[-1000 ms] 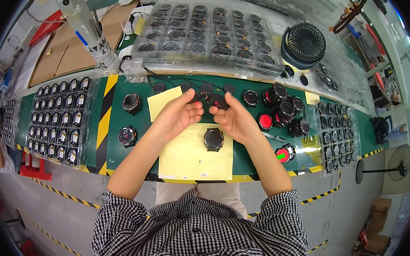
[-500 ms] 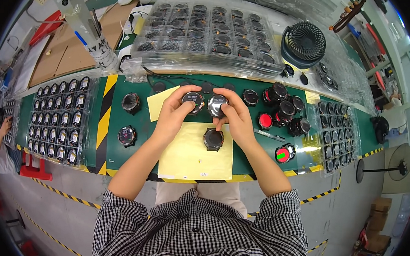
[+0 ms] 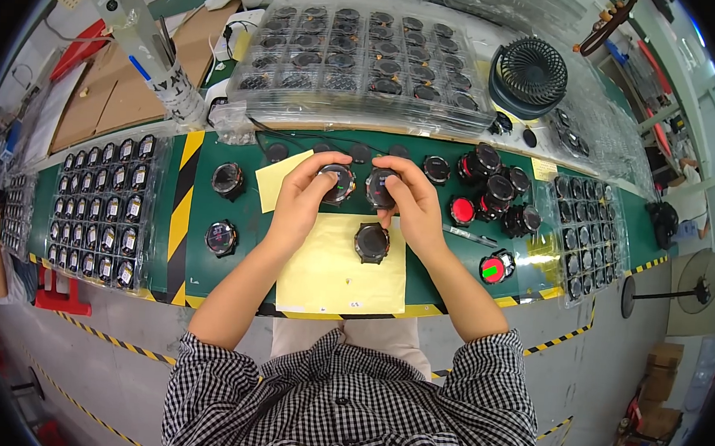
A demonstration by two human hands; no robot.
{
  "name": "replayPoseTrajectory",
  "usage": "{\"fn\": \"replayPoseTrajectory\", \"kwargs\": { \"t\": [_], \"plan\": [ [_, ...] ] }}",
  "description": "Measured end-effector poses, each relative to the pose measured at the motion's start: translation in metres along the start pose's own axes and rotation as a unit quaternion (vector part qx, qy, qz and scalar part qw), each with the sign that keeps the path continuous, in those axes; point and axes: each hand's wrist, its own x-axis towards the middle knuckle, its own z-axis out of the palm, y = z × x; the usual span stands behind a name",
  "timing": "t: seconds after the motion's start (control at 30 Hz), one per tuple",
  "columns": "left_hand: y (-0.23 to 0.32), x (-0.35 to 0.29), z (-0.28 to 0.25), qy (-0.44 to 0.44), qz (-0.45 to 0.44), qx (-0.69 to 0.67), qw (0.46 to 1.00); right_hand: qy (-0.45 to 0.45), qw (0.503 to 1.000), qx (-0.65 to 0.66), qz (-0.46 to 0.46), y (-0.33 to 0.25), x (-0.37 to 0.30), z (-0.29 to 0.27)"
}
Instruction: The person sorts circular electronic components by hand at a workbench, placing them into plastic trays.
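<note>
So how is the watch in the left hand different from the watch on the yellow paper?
The held watch is in the left hand, while the paper watch lies on the yellow paper. The held watch shows tiny bright marks on its face; the paper watch's face looks dark. The held watch is partly covered, but the paper watch's whole face shows. Both have round faces.

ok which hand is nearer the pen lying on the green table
Right. The right hand holds one watch, left of the pen; the left hand holds another watch, farther left.
</note>
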Motion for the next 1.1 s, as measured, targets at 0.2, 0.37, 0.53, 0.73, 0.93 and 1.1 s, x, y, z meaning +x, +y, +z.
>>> {"fn": "replayPoseTrajectory", "kwargs": {
  "t": [0.2,0.37,0.53,0.73,0.93,1.1],
  "plan": [
    [0.027,-0.011,0.009,-0.054,0.02,-0.068,0.996,-0.019,0.999,0.031,-0.007,-0.006,0.001,0.004],
    [0.095,-0.05,0.025,-0.376,0.136,-0.434,0.807,-0.031,0.998,0.055,0.018,-0.01,-0.004,-0.006],
    [0.185,-0.101,0.047,-0.574,0.242,-0.445,0.643,-0.072,0.989,0.132,-0.011,-0.034,-0.004,0.008],
    [0.145,-0.077,0.034,-0.566,0.215,-0.424,0.674,-0.457,0.712,0.357,-0.395,-0.163,-0.096,0.006],
    [0.062,-0.034,0.024,-0.144,0.127,-0.084,0.978,-0.353,0.819,0.163,-0.423,-0.176,-0.096,0.03],
    [0.031,-0.01,0.017,-0.103,0.133,-0.07,0.983,-0.042,0.971,-0.027,-0.233,-0.063,-0.027,0.011]
  ]
}}
